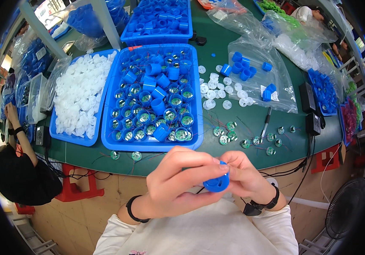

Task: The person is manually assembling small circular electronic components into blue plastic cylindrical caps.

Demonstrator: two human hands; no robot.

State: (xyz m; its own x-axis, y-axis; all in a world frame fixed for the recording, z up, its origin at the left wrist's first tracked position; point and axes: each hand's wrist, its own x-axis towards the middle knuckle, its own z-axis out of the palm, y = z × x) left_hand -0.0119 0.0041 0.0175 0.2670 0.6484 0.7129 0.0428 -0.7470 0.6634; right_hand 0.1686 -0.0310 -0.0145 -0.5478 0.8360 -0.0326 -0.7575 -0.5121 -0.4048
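Note:
In front of my chest, past the table's near edge, both hands are closed around a small blue plastic cup with slots in its visible face. My left hand grips it from the left, thumb and fingers bent around it. My right hand pinches it from the right; its fingertips are partly hidden. Whether anything sits inside the cup cannot be seen. Just beyond my hands stands a blue tray filled with blue cups, many holding green circuit boards with thin wires.
On the green table lie loose round circuit boards, a pen, white discs and blue cups on a plastic bag. A tray of white parts stands left. Another person works at far left; a fan stands right.

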